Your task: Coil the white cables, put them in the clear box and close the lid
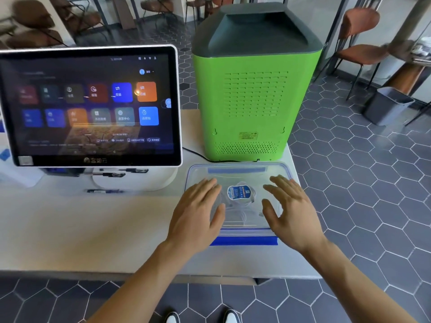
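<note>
While the green machine (254, 94) and the touch screen (88, 106) stand behind on the table (93, 224), I keep the clear box (238, 173) near the table's edge, just before me, so I can press from above. My 2 hands lie flat on its lid (240, 213), left hand (198, 210) and right hand (291, 210), fingers straight and gripping nothing, I think to seat the lid evenly. Through the plastic I see the white cables (242, 213) coiled inside, under a round blue label (240, 192); the blue latch (243, 241) seems not yet folded.
</note>
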